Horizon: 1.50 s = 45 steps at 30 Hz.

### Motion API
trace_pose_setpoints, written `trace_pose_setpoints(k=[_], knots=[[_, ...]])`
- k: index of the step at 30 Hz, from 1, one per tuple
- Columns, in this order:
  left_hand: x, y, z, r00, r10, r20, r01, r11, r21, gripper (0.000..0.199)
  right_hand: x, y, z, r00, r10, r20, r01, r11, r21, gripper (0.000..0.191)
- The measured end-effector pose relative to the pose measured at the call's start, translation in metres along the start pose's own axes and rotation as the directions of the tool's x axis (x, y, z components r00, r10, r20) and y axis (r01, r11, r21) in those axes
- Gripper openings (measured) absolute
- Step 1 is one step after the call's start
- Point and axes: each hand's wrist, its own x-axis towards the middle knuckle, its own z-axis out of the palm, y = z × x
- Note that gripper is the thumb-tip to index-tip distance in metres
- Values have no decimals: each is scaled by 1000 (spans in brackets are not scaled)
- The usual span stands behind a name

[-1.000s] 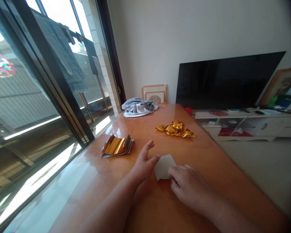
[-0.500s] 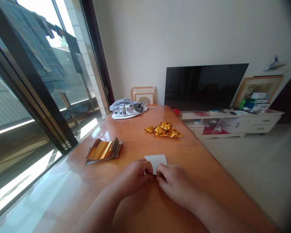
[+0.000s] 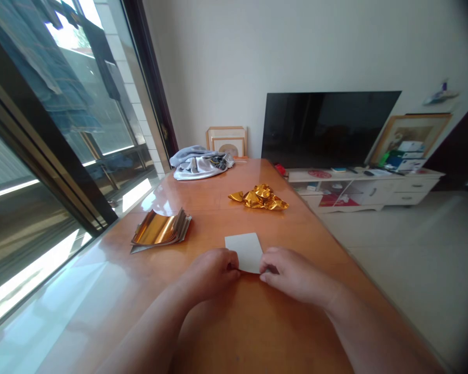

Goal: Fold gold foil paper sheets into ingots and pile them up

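The left hand [image 3: 214,270] is pinching the near left corner of a square sheet of white-faced paper [image 3: 245,250] between curled fingers and thumb, and the right hand [image 3: 292,271] is gripping the near right corner likewise; the fingertips are partly hiding themselves, so the exact hold is only fairly clear. The paper is lying between the two hands, its near edge bowing slightly. Beneath it a glossy orange-brown wooden table [image 3: 253,332] is reflecting daylight, most brightly to the left of the paper. Also to the paper's left, a stack of gold foil sheets [image 3: 158,229] is curling up at its edges. Just beyond the paper, folded gold foil pieces [image 3: 263,198] are sitting in a cluster. Farther beyond it, a grey cloth bundle [image 3: 200,165] is resting at the table's far end, and wood-framed pictures [image 3: 226,141] are leaning against a pale wall [image 3: 210,62]. Beyond the paper to the right, a black television [image 3: 331,130] is standing behind a white cabinet [image 3: 407,185] above pale floor tiles [image 3: 398,259]. Far left of the paper, glazed doors [image 3: 42,135] are letting in sunlight past hanging laundry.
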Motion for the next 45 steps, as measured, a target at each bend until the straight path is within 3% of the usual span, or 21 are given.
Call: trace_pose_setpoints(k=[11, 20, 30, 39, 42, 45], knots=[[0, 4, -3, 999, -8, 47, 7, 1000, 19, 34, 10, 19, 3, 1000, -27, 6, 26, 993, 111, 25], [1, 3, -2, 996, -38, 79, 46, 994, -97, 24, 15, 24, 13, 973, 228, 43, -231, 936, 265, 21], [3, 2, 0, 990, -130, 52, 130, 991, -4, 32, 16, 31, 18, 969, 247, 5, -244, 956, 165, 24], [4, 1, 2, 984, -177, -5, 176, 976, 128, 28, 16, 27, 19, 966, 257, -36, -252, 963, 98, 21], [2, 10, 0, 988, -129, -81, 142, 971, 193, 16, 17, 28, 20, 964, 264, -32, -260, 961, 94, 21], [-3, 26, -1, 993, 29, -114, -5, 979, 203, 15, 18, 28, 19, 963, 267, -27, -264, 961, 87, 21]])
